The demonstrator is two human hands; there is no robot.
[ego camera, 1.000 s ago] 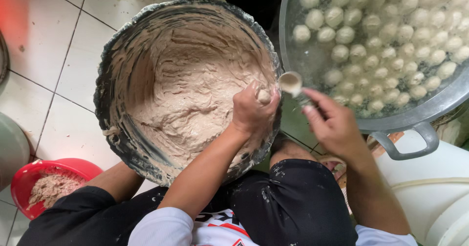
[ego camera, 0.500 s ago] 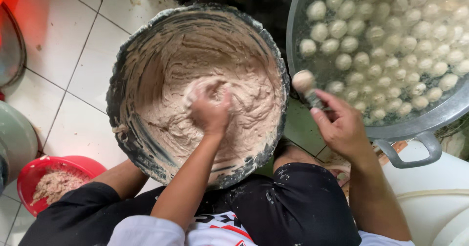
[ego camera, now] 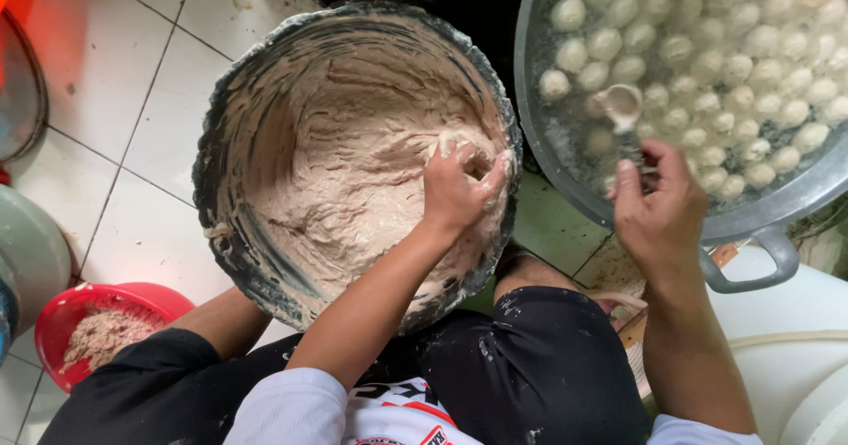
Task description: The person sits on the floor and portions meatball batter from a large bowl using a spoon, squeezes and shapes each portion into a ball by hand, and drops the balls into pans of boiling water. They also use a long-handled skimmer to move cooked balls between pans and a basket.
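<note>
**Head view: paste squeezed in one basin, spoon over the other**

Head camera looks straight down at two big vessels on a white tiled floor (ego camera: 115, 101). Largest is the wide grey metal pan with side handles (ego camera: 777, 199), filled with water and many pale round balls (ego camera: 707, 52). Beside it, tilted toward the person's lap, stands the round grey mixing basin (ego camera: 221, 145), smeared inside and about half full of soft beige-pink paste (ego camera: 353, 189). A small red plastic bowl of coarse brownish mince (ego camera: 66, 308) sits at the lower left, well apart.

The left hand (ego camera: 459, 189) is sunk in the paste near the basin's right wall, clenched around a lump that bulges up between thumb and forefinger. The right hand (ego camera: 658, 207) is closed on the handle of a small metal spoon (ego camera: 623, 105), whose bowl hangs just over the water among the balls.

Judging from this, a steady, even squeeze would keep each ball the same size, and the spoon should scoop cleanly under the bulge and release low over the water to avoid splashing.
</note>
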